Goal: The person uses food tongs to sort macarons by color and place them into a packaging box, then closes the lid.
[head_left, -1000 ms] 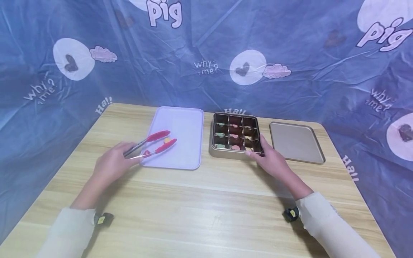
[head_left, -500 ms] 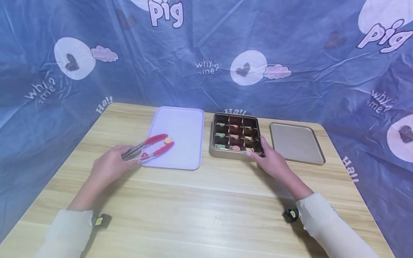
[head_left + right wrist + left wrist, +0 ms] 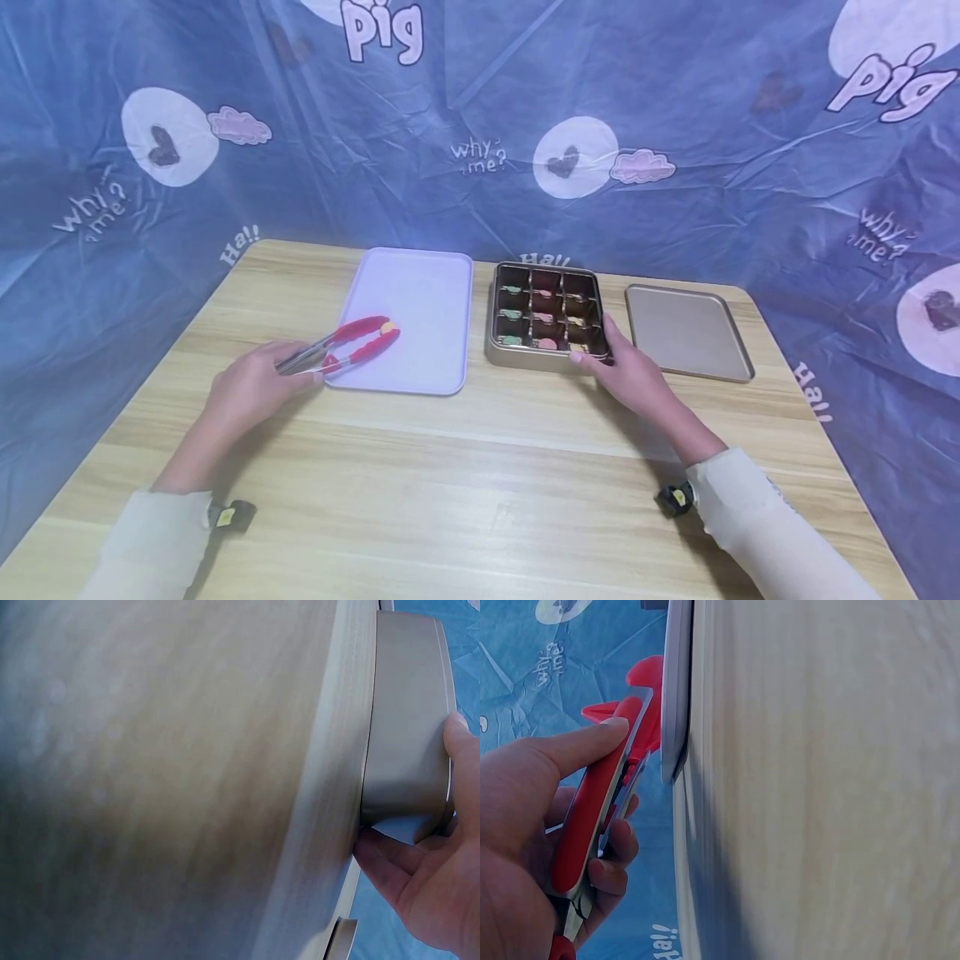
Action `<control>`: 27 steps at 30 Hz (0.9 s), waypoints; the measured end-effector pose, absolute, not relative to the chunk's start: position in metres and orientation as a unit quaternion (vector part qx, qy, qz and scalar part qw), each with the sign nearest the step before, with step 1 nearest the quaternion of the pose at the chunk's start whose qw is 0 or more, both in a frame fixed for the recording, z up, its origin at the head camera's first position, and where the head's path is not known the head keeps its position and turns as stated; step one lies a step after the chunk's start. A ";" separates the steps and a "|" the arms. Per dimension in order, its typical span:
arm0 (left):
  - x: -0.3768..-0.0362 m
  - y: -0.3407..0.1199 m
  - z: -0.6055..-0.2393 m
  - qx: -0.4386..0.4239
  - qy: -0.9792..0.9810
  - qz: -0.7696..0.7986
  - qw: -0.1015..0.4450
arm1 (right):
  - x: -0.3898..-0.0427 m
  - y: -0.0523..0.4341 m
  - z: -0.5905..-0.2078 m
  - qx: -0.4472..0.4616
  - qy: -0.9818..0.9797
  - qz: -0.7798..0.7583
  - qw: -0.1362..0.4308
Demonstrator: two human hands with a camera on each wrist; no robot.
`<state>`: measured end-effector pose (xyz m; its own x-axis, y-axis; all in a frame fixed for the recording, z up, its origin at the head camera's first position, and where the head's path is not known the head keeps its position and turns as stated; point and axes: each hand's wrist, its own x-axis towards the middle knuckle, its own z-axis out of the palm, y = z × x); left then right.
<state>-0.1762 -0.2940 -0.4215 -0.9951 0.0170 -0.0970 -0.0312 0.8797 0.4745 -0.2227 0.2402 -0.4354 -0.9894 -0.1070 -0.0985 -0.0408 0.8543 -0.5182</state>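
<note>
**Tongs closed on yellow piece over tray**

Head view: the left hand [image 3: 251, 385] grips the red tongs [image 3: 341, 344], whose tips now pinch a small yellow piece [image 3: 387, 329] above the tray [image 3: 427, 292]; a second ago the tips stood apart around it. The pickup appears made. The right hand [image 3: 628, 372] holds the tin [image 3: 546, 315] corner, unchanged; the lid [image 3: 686, 332] lies beside it.

Left wrist view: fingers [image 3: 592, 742] squeeze the tong arms together.

Right wrist view: thumb and fingers [image 3: 390, 855] clasp the tin wall.
</note>
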 end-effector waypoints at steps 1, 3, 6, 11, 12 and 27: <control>-0.176 -0.294 -0.422 -0.004 0.968 0.246 0.049 | -0.223 0.240 -0.435 -0.038 0.961 -0.268 0.063; -0.176 -0.294 -0.421 -0.005 0.968 0.246 0.049 | -0.223 0.240 -0.435 -0.036 0.960 -0.269 0.065; -0.176 -0.294 -0.421 -0.006 0.968 0.246 0.048 | -0.223 0.240 -0.435 -0.035 0.960 -0.268 0.067; -0.175 -0.295 -0.420 -0.005 0.968 0.246 0.046 | -0.223 0.240 -0.435 -0.037 0.961 -0.266 0.065; -0.175 -0.295 -0.420 -0.005 0.968 0.247 0.046 | -0.223 0.240 -0.435 -0.038 0.961 -0.266 0.064; -0.180 -0.291 -0.409 -0.011 0.967 0.250 0.044 | -0.222 0.240 -0.435 -0.037 0.961 -0.265 0.063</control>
